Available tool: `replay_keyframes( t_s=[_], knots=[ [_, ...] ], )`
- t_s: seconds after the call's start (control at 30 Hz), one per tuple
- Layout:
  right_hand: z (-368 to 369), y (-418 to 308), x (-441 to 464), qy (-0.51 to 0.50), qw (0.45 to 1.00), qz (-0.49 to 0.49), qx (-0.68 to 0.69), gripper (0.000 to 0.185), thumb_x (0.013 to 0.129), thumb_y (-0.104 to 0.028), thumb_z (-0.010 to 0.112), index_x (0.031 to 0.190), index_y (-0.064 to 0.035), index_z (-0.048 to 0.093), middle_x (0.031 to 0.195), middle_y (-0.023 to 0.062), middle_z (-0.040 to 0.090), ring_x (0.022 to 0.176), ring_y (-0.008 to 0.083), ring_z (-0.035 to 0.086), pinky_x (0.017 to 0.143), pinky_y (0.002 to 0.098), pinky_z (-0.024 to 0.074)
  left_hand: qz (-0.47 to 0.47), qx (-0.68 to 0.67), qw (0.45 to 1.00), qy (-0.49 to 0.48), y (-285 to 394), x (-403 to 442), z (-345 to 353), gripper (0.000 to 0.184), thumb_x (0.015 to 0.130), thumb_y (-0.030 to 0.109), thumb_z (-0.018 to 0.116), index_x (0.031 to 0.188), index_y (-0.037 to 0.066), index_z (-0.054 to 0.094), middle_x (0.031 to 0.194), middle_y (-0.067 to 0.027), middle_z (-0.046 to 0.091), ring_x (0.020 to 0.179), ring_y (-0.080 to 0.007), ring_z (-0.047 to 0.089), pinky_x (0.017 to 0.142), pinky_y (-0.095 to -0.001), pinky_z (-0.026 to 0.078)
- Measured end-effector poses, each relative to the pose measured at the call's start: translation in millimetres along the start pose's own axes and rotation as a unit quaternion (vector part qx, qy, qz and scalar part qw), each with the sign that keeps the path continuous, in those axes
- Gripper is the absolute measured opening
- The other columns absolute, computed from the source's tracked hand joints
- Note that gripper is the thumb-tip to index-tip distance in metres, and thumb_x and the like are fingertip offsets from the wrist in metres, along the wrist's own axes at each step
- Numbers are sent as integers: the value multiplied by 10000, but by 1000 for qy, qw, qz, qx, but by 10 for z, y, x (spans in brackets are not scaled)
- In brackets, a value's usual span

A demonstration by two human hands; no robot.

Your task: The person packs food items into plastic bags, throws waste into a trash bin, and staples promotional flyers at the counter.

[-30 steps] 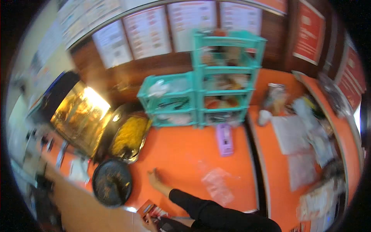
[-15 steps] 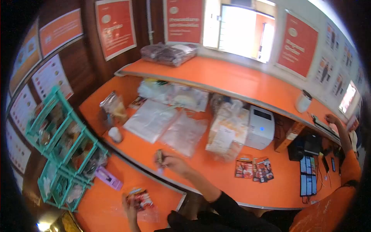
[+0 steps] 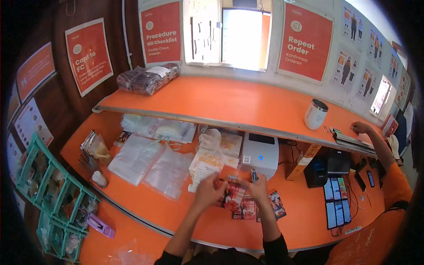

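Note:
My left hand (image 3: 210, 192) pinches the left edge of a red printed leaflet (image 3: 234, 197) with food pictures, held in front of a packed plastic bag. My right hand (image 3: 259, 189) is closed around a small dark object with a shiny edge (image 3: 254, 176), whose kind I cannot make out; its fingers are close to the leaflet's right side. Just beyond the hands stands the clear plastic bag (image 3: 224, 145) with boxes inside and a white receipt (image 3: 205, 171) on its front. More printed leaflets (image 3: 277, 206) lie on the counter under and beside my right hand.
Flat clear plastic bags (image 3: 137, 158) lie left of the packed bag; a white printer (image 3: 260, 154) is on its right. Green baskets (image 3: 62, 194) and a purple box (image 3: 100, 225) are at left. Phones (image 3: 337, 201) and a co-worker in orange (image 3: 371, 238) are at right.
My view has turned right. Both hands have moved from the left side to in front of the packed bag. The leaflet in my left hand has come up from the side counter.

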State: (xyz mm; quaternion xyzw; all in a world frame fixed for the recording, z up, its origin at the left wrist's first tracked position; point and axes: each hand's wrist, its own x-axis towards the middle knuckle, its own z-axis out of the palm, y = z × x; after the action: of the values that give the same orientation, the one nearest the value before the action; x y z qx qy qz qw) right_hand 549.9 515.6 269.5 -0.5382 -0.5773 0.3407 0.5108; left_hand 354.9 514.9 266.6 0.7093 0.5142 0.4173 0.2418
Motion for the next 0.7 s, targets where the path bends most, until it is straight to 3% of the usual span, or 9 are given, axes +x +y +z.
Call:
replay_keyframes(
  t_s=[0.07,0.1,0.2,0.23,0.33,0.47,0.57,0.63,0.7],
  knots=[
    [188,255,196,23,999,-22,4,330,699,-234,804,882,5,668,625,25,605,586,129,543,557,314,450,25,-2,999,22,52,337,-136,380,795,262,717,1084,54,585,706,-70,583,607,-138,530,568,-296,442],
    [308,338,283,48,997,-55,7,358,680,-239,810,902,4,671,635,57,626,592,171,580,576,335,467,122,-40,991,26,-81,613,-162,312,780,228,726,1044,86,639,727,-58,597,641,-132,537,587,-293,446],
    [510,281,422,60,997,22,-40,432,659,-277,813,972,-16,672,721,139,661,692,272,645,639,375,486,96,-12,988,-118,-184,1099,-390,241,740,160,742,958,79,678,733,-63,627,673,-138,557,606,-296,454],
    [554,231,450,73,992,45,-92,419,682,-287,790,984,-24,666,816,193,665,788,347,649,685,418,486,157,4,974,-162,-207,1223,-446,223,723,128,741,929,68,682,728,-77,635,661,-146,560,604,-304,456],
    [586,21,413,78,983,50,-161,396,680,-241,801,943,16,654,790,167,680,746,272,667,655,378,499,207,52,949,-231,-279,1361,-469,200,689,73,738,880,51,684,726,-101,648,652,-165,579,605,-320,461],
    [669,-70,340,101,973,24,-206,423,681,-277,794,938,10,621,841,203,662,802,320,657,666,412,499,220,104,941,-233,-369,1418,-428,183,663,36,721,841,33,678,748,-129,655,680,-226,630,622,-343,477],
    [668,40,298,98,981,-10,-167,457,705,-311,772,962,-18,533,803,175,624,787,348,626,679,454,474,286,139,924,-214,-310,1378,-392,210,648,26,706,856,39,681,814,-134,666,778,-286,652,663,-378,500],
    [608,21,259,209,975,-38,-63,349,800,-315,708,924,-43,528,747,105,571,719,233,589,641,386,468,298,180,914,-208,-197,1313,-374,223,646,28,701,868,49,684,853,-134,666,819,-303,647,690,-395,507],
    [412,-144,268,180,980,22,84,306,857,-331,644,909,-55,522,746,75,544,713,182,551,622,354,454,308,219,904,-202,-179,1281,-307,237,644,30,696,879,58,688,891,-133,667,859,-320,642,717,-412,513]
  ],
)
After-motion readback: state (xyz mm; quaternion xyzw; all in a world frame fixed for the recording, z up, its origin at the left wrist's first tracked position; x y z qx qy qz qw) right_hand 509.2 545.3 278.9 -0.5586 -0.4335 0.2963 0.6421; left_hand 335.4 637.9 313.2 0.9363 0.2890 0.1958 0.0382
